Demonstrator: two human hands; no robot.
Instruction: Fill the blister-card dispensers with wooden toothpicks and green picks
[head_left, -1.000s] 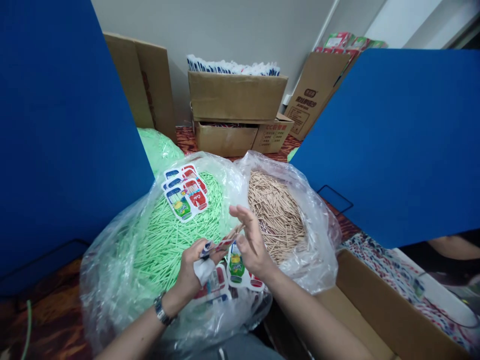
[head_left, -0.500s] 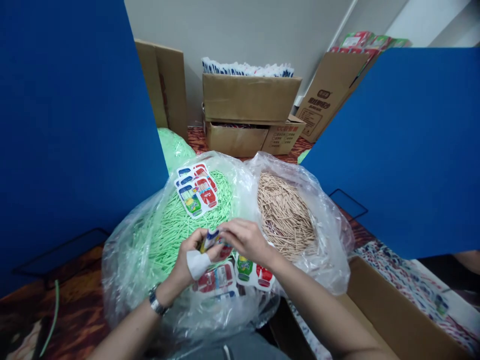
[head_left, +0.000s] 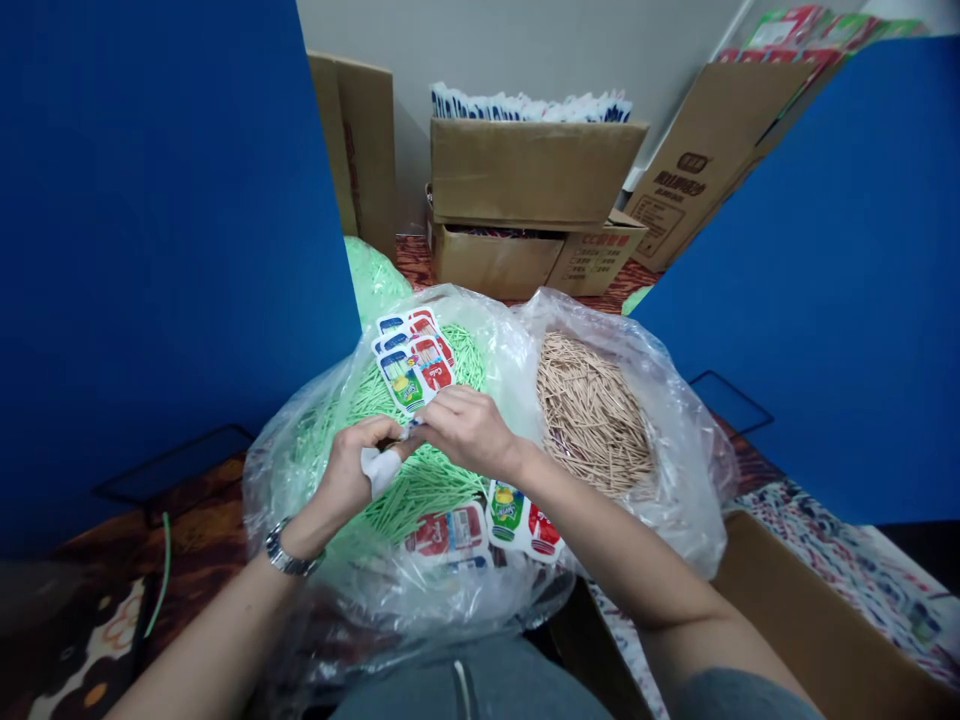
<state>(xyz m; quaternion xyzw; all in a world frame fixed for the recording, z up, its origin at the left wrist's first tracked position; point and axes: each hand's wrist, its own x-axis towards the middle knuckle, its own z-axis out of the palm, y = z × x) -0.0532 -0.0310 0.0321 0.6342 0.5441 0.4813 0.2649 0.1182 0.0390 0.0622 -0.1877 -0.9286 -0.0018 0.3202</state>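
Note:
My left hand (head_left: 354, 472) is closed, with a piece of white tape or paper (head_left: 380, 468) at the thumb. Its fingertips meet those of my right hand (head_left: 466, 428), which pinches from the other side. Between them shows a small white and blue bit of a printed packet (head_left: 412, 430); the fingers hide most of it. Both hands hover over a clear plastic bag of green sticks (head_left: 420, 490). Just beyond, several cola-and-green-drink packets (head_left: 417, 370) overlap on the sticks. Nearer me lie a red packet (head_left: 448, 532) and a green-and-red packet (head_left: 523, 520).
At the right, a second clear bag holds tan sticks (head_left: 592, 415). Cardboard boxes (head_left: 536, 172) stand stacked behind, the upper one full of packets. Blue panels (head_left: 172, 200) flank both sides. An open carton (head_left: 810, 620) sits at the lower right.
Both hands have moved up and slightly left, toward the overlapping packets. The packet between them, plainer before, is now mostly covered by my fingers. The whole view has shifted a little.

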